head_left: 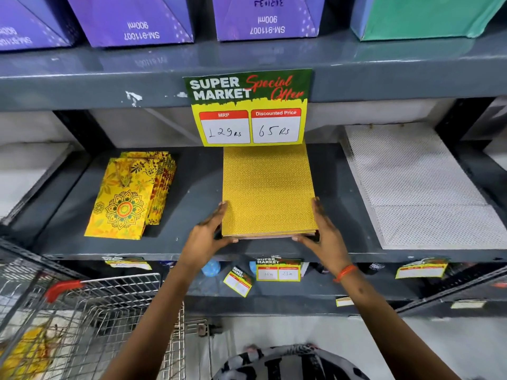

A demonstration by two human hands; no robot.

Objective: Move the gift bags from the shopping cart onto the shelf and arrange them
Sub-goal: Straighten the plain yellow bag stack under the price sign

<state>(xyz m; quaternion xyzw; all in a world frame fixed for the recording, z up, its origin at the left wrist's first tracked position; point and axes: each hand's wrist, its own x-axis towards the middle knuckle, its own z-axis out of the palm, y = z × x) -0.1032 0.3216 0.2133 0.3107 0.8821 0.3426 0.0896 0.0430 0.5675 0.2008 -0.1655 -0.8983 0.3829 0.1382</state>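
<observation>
Head view: your left hand [211,231] and right hand [322,229] clamp the yellow bag stack [267,193] by its sides, fingers half-curled, apparently squaring it on the shelf [192,242].

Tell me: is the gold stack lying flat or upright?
Flat. The gold stack lies face up on the shelf, both hands at its near corners.

We see purple boxes [131,20] and a green box [428,17] up top, and a yellow price sign [248,108] hanging below them
</observation>
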